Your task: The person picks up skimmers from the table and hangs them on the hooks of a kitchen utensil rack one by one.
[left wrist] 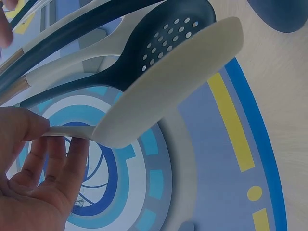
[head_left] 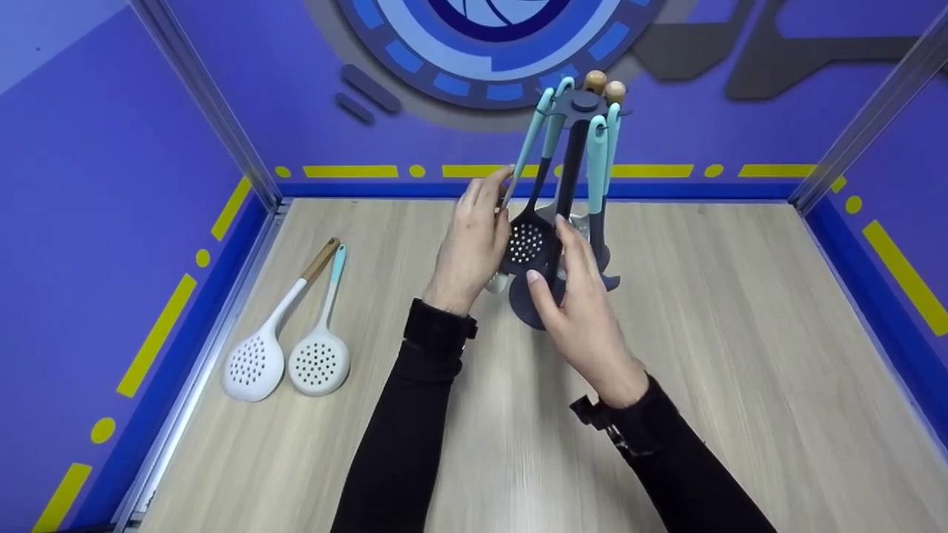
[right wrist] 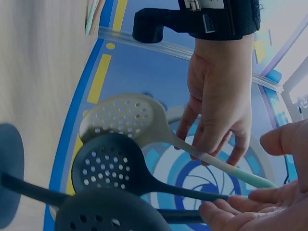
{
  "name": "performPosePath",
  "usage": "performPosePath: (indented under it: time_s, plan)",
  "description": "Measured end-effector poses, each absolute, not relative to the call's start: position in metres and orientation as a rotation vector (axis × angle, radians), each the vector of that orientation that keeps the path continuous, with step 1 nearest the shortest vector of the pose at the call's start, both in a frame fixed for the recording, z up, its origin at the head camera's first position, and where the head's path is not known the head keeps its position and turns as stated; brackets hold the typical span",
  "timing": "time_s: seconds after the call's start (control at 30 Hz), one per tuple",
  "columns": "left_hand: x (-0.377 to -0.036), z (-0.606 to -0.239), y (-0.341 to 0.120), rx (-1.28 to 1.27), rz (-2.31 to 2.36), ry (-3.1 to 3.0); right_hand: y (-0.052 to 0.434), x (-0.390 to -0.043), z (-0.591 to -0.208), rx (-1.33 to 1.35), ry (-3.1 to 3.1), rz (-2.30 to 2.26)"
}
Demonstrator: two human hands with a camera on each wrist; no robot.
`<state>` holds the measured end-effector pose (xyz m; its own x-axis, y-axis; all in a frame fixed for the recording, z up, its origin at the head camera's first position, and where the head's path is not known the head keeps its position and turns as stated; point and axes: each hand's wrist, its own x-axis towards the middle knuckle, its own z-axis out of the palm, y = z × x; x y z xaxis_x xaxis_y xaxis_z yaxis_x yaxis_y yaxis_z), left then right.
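Note:
A dark utensil stand (head_left: 570,166) with a round base (head_left: 527,305) holds several hanging utensils, some with mint handles and some with wooden ends. My left hand (head_left: 470,237) is at its left side, pinching the handle of a pale skimmer (right wrist: 122,115) between thumb and fingers. Its perforated head shows edge-on in the left wrist view. Beside it hangs a dark skimmer (head_left: 527,240). My right hand (head_left: 585,318) is in front of the pole with thumb and fingers spread apart, fingertips right at the pole in the right wrist view.
Two white skimmers lie on the wooden table (head_left: 703,370) at the left: one with a wooden handle end (head_left: 255,363), one with a mint handle end (head_left: 320,359). Blue printed panels (head_left: 415,141) enclose the back and both sides.

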<state>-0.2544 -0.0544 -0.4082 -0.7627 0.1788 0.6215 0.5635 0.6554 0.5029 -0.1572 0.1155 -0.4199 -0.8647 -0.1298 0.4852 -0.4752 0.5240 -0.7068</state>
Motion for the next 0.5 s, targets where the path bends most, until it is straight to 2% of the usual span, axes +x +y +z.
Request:
performPosePath:
  time_s: [0.5]
  plan:
    - [-0.255, -0.420, -0.060, -0.566, -0.947, -2.388, 0.099, -0.190, -0.429, 0.265, -2.343, 1.608]
